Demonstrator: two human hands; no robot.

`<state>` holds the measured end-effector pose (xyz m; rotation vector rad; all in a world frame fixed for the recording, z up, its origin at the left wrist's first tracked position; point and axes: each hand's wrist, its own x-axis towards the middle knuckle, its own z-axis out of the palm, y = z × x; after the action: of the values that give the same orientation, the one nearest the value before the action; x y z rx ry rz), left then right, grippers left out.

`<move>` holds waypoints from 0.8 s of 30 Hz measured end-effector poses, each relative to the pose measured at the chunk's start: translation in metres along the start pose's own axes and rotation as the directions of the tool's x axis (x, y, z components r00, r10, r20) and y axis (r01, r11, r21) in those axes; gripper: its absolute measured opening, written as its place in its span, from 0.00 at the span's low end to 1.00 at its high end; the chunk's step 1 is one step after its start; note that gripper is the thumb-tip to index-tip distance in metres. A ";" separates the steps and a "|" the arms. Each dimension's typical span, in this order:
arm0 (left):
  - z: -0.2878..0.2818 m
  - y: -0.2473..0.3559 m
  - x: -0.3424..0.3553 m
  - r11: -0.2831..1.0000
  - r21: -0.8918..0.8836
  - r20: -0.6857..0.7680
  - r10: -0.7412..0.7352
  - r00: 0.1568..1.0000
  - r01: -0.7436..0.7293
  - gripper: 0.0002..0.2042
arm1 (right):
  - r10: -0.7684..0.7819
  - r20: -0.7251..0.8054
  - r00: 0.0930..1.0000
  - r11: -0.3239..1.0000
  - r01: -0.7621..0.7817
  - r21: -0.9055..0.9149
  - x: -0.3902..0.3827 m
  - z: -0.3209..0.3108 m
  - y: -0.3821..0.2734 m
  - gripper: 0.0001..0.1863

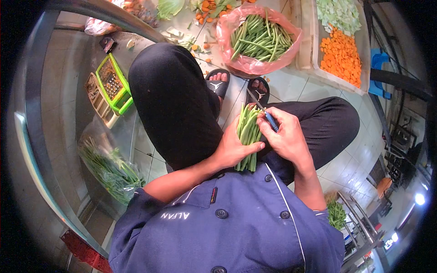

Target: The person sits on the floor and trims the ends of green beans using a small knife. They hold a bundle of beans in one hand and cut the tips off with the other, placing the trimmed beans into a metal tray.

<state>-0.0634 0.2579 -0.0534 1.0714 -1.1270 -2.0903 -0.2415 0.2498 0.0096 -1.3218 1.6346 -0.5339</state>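
A bundle of green beans (249,132) stands upright in front of my shirt, with my left hand (234,144) wrapped round it, thumb across the front. My right hand (286,134) grips a small knife (271,121) by its blue handle, close to the upper ends of the bundle. The blade points up and away toward my feet. Fingertips of the right hand are at the beans' right side; whether they pinch a bean I cannot make out. Beyond my feet, a pink plastic bag (221,34) sits open, full of loose green beans (261,38).
At the far right a pale tub (314,59) holds chopped orange carrots (341,57) and cut pale green cabbage (337,14). Vegetable scraps (182,40) litter the tiles. A green grater (114,84) lies at left, above bagged leafy greens (111,166). Metal legs and rails stand around me.
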 end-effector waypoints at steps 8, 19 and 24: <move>-0.002 -0.001 0.000 0.999 0.030 0.030 0.014 0.999 -0.015 0.43 | 0.085 0.103 0.991 0.989 -0.096 0.112 0.006 -0.002 0.001 0.13; 0.000 0.002 0.001 0.994 0.096 -0.008 0.051 0.999 -0.050 0.42 | 0.089 0.024 0.996 0.990 -0.091 0.108 0.006 0.011 0.007 0.13; -0.001 -0.001 -0.001 0.992 0.109 -0.019 0.069 0.997 -0.067 0.42 | 0.008 -0.060 0.998 0.991 0.000 0.133 0.002 0.015 0.004 0.13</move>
<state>-0.0621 0.2587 -0.0539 1.0881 -1.2609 -1.9791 -0.2312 0.2527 -0.0013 -1.2144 1.6217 -0.6745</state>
